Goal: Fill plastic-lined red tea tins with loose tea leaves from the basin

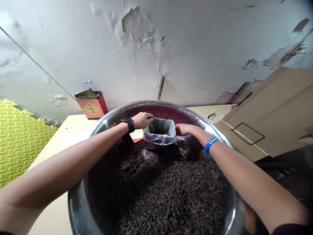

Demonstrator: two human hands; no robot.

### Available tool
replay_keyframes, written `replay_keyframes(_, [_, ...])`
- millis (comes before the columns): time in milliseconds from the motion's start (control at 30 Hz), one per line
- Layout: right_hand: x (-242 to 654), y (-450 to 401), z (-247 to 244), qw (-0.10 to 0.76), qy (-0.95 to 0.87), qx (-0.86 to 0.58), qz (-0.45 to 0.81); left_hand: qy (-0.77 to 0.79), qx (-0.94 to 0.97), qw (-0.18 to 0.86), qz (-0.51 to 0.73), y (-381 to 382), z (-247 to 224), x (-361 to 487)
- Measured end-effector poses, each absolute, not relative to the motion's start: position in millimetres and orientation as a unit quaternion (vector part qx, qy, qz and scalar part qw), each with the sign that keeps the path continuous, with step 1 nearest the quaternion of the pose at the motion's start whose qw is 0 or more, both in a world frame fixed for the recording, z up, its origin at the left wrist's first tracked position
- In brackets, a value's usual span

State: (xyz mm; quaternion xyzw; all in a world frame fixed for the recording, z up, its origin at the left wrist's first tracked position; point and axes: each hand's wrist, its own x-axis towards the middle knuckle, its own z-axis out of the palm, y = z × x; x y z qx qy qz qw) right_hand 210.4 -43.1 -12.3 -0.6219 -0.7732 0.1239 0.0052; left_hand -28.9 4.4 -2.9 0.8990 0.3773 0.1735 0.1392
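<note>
A small tin (156, 146) lined with a clear plastic bag (160, 138) stands in the wide metal basin (77, 209), with some dark leaves inside it. Around it lie dark, twisted dried tea leaves (171, 189). My left hand (141, 120), with a black watch on the wrist, is closed at the tin's left back corner; a thin dark edge shows at its fingertips. My right hand (183, 129), below a blue wristband, is curled against the tin's right side, its fingertips partly hidden. A red and pale piece (137, 135) shows beneath my left hand.
A red tin (93, 106) with a yellow label and raised lid stands on the pale table (61, 140), left of the basin. Glasses (212, 116) lie at the right. Cardboard boxes (274, 107) stand beyond, and a peeling wall (186, 55) closes off the back.
</note>
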Motion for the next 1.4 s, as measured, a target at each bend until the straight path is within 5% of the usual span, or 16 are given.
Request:
replay_keyframes(100, [217.9, -39.4, 20.5, 0.027, -0.763, -0.639, 0.092, 0.383, 0.896, 0.142, 0.175, 3.5, -2.4, -28.4])
replay_keyframes(300, [178.1, -61.5, 47.6, 0.228, -0.789, -0.569, 0.033, 0.377, 0.897, 0.146, 0.18, 0.6, -3.0, -28.0])
replay_keyframes(533, [142.6, -65.0, 10.2, 0.116, -0.862, -0.494, 0.01, 0.392, 0.891, 0.151, 0.172, 1.0, -2.8, -26.5])
replay_keyframes(833, [128.9, -103.7, 31.2, 0.299, -0.867, -0.398, 0.038, 0.386, 0.903, 0.146, 0.121, -3.3, 7.5, -27.0])
replay_keyframes(1167, [83.5, -143.4, -36.4, -0.167, -0.922, -0.171, 0.304, 0.389, 0.904, 0.148, 0.098, -4.9, 9.2, -27.1])
replay_keyframes(1400, [75.9, -150.8, -26.2, -0.3, -0.888, -0.198, 0.286, 0.381, 0.909, 0.149, 0.086, -4.2, 10.4, -29.1])
